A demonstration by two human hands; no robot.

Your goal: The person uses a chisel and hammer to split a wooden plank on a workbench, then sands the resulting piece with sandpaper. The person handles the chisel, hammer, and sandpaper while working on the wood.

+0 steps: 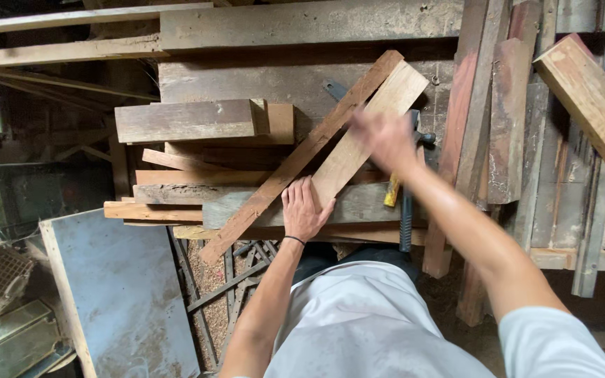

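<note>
**Hands on crossed planks**

A cluttered worktop (pixel 302 84) carries stacked timber. Two long planks lean toward one o'clock: the pale plank (pixel 369 133) beside a darker strip (pixel 295 161). The left hand (pixel 304 210) lies flat, fingers spread, apparently steadying the pale plank's lower end. The right hand (pixel 383 140) is blurred over it at one o'clock; its grip cannot be made out.

A dim, cluttered workshop: worn wooden table (pixel 246 80) piled with offcuts, sawdust-strewn floor (pixel 208 280), grey metal sheet (pixel 124 294) leaning at left, planks (pixel 505 119) stacked at right
</note>
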